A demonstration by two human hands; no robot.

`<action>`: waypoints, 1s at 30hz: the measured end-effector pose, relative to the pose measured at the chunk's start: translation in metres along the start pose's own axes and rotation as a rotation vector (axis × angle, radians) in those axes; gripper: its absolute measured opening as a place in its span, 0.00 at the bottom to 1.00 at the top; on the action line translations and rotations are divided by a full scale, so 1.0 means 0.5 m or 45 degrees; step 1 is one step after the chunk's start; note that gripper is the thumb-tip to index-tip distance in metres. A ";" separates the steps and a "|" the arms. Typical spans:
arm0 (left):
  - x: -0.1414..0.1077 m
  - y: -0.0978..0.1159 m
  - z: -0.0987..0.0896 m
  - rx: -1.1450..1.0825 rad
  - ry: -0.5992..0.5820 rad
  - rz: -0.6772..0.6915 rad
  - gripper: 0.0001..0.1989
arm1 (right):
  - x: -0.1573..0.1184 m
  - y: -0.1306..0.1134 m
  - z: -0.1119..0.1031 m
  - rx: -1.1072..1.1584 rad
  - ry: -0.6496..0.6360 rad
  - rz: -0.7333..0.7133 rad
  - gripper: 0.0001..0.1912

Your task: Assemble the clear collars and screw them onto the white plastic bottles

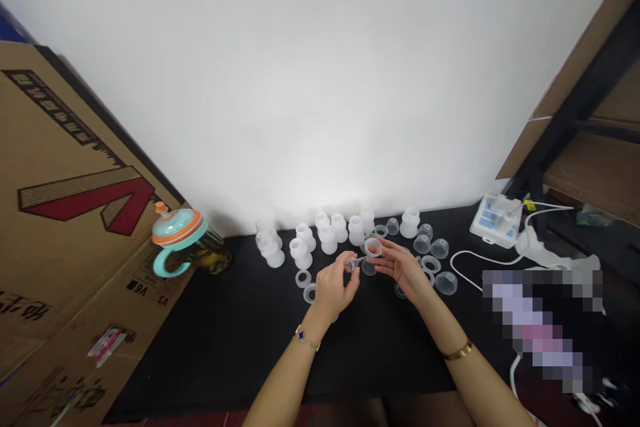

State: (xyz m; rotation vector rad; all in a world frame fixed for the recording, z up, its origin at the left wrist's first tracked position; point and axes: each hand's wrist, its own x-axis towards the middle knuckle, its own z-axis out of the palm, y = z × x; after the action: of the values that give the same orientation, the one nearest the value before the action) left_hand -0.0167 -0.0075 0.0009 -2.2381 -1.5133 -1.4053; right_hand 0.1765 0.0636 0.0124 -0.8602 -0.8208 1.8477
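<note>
**Steadying a clear ring [373,247] over the bench [220,347]**

The jug [180,228] is standing by the back left corner; white bottles [301,253] are lining the back edge; the left hand [331,285] is pinching a small clear piece [353,264]; the right hand [406,271] is gripping the ring, near mid back edge; holding its rim lightly, fingertips off the opening, should be giving best control; clear caps [446,283] are lying towards the back right corner.
</note>
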 end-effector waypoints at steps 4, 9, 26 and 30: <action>-0.001 -0.004 0.002 -0.025 -0.022 -0.020 0.15 | 0.001 0.002 0.001 0.012 0.008 0.003 0.16; -0.003 -0.007 0.003 -0.054 -0.037 -0.032 0.16 | 0.006 0.008 -0.004 0.020 -0.006 -0.008 0.14; -0.007 -0.013 0.012 0.053 -0.050 -0.042 0.16 | 0.007 0.012 0.000 -0.061 -0.016 -0.054 0.18; -0.002 -0.010 0.010 0.067 -0.110 -0.039 0.16 | 0.004 0.014 0.002 -0.077 -0.047 -0.065 0.19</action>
State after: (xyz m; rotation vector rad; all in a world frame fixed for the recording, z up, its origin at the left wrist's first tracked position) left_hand -0.0173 -0.0028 -0.0045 -2.2813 -1.5979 -1.2765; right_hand 0.1718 0.0628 0.0070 -0.8378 -0.9180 1.8063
